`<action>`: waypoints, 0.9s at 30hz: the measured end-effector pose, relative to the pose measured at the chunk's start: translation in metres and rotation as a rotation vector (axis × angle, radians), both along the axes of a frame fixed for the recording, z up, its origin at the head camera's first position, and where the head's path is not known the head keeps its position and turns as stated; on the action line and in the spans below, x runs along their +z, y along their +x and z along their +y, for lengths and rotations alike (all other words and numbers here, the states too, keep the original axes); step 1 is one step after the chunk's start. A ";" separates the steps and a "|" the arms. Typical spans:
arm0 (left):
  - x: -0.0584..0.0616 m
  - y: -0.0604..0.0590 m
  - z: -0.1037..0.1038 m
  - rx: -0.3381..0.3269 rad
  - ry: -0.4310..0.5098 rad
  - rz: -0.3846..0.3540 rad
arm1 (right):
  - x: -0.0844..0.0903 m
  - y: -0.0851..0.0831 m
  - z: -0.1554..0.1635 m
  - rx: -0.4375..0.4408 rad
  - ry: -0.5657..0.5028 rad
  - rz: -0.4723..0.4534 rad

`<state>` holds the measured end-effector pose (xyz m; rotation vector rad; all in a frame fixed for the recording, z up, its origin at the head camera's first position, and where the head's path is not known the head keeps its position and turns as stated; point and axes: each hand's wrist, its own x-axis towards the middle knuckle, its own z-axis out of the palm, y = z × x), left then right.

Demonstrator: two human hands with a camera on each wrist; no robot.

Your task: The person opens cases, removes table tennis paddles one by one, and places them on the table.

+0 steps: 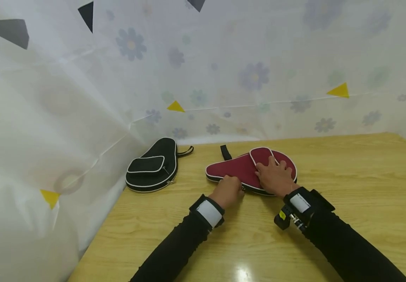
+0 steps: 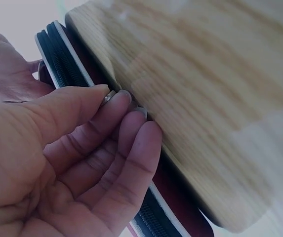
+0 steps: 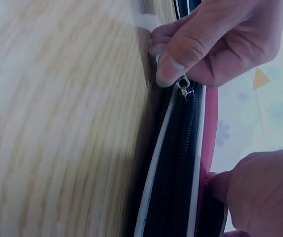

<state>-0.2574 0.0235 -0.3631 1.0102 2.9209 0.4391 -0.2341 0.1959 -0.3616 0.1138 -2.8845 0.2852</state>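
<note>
- Left hand (image 1: pixel 227 192) pinches the zip pull (image 3: pixel 183 91) between thumb and fingers; right hand (image 1: pixel 276 178) rests on top of the red case (image 1: pixel 227 168), fingers spread, grasping nothing that I can see.
- The red case lies flat on the table (image 1: pixel 153 235), its narrow end to the left and its round end under the right hand; the zip pull sits on the near side.
- I would draw the zip pull along the line of the teeth (image 3: pixel 188 123), low and level, since lifting it outward could cock it.
- I'd keep the right hand's pressure broad and light, enough to anchor the cloth without folding the sidewall (image 3: pixel 168 197) into the teeth.
- Where the outline curves, I expect more drag; there I'd slow down and turn the pull with the bend.
- From these views I can't tell how far the teeth are parted.
- Dark red cloth covers the face, white piping (image 3: pixel 156 165) traces the edges, and the black sidewall looks soft; the zip pull is shiny metal.
- A piped pocket (image 1: pixel 262 152) lies partly under the right hand's fingers, and a black strap (image 1: pixel 225 152) sticks out behind.
- Well apart to the left, I see a black case (image 1: pixel 153 178) of similar paddle shape, also white-edged, on smooth wood grain.
</note>
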 end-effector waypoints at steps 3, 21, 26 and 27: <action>-0.001 0.000 0.000 -0.004 -0.004 0.024 | -0.001 -0.001 0.002 0.008 -0.005 0.005; -0.003 0.000 -0.008 0.021 0.008 0.169 | -0.001 -0.004 0.018 0.069 -0.040 0.008; -0.003 0.000 -0.010 0.011 0.022 0.189 | -0.003 -0.007 0.022 0.082 -0.035 0.014; -0.003 0.000 -0.010 0.015 0.022 0.187 | -0.003 -0.008 0.022 0.083 -0.034 0.017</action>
